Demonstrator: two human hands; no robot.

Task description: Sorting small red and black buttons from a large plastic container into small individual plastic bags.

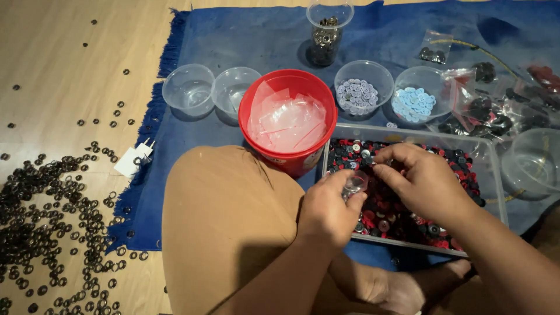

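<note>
Two hands (left (328,208) pinching one small clear bag (354,184), right (421,181) curled, fingertips together) over one button tray (493,175), beside four clear cups (188,88).

Left hand (329,210) curled, fingers pinched together, knuckles up. Right hand (423,182) just beside it, fingers bent downward, forearm entering from lower right. Bent knee below.
</note>
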